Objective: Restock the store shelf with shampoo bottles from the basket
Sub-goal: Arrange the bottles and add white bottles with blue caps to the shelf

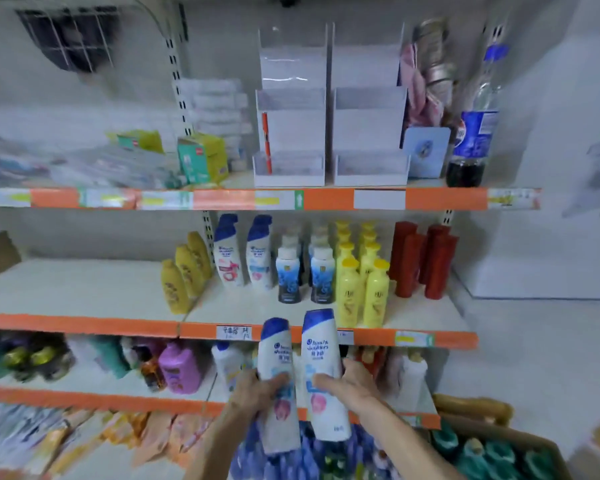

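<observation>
Blurring motion, bottle bases (329, 429) behind hands (347, 386)

The single head-worn camera looked forward and slightly down at the orange-edged shelving (326, 199) from close range, its wide lens bowing the shelf edges; both hands entered from the bottom edge, and the middle shelf (84, 289) sat near frame centre
</observation>
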